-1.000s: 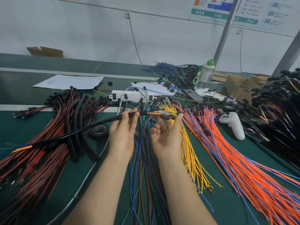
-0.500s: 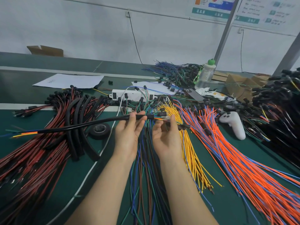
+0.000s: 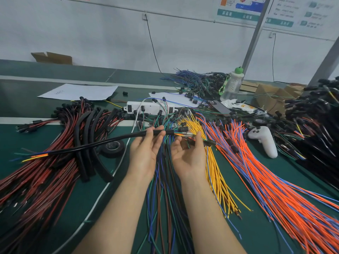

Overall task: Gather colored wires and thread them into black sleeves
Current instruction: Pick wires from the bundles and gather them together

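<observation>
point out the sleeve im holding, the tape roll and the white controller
sleeve (image 3: 110,142), head view, middle of the tube
tape roll (image 3: 111,154), head view, near outer wall
controller (image 3: 264,142), head view, upper handle

My right hand (image 3: 189,153), fingers spread a second ago, has closed its grip on the wires (image 3: 180,134) just right of the sleeve (image 3: 102,143). More of their coloured tips now poke from the sleeve's left end.

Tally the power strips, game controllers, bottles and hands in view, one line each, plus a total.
Power strip: 1
Game controller: 1
Bottle: 1
Hands: 2, left hand and right hand
Total: 5
</observation>
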Tool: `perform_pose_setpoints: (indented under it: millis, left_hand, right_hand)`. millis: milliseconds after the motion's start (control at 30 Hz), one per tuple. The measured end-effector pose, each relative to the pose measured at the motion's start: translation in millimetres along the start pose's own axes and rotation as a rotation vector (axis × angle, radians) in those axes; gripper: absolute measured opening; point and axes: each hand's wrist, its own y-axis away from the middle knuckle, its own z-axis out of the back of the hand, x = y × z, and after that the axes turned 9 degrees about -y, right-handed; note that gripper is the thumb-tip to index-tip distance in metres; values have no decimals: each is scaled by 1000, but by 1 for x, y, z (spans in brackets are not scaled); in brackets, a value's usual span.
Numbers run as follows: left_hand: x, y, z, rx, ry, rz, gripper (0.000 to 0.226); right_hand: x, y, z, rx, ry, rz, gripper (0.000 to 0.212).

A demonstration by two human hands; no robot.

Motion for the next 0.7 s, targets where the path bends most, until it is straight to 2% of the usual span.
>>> perform_pose_setpoints:
  millis: [300, 700]
  left_hand:
    - [2, 2, -2, 7, -13, 13, 19]
    - [2, 4, -4, 4, -25, 2, 19]
  right_hand:
    - [-2, -1, 0, 111, 72, -63, 52]
    - [-4, 1, -3, 139, 51, -50, 49]
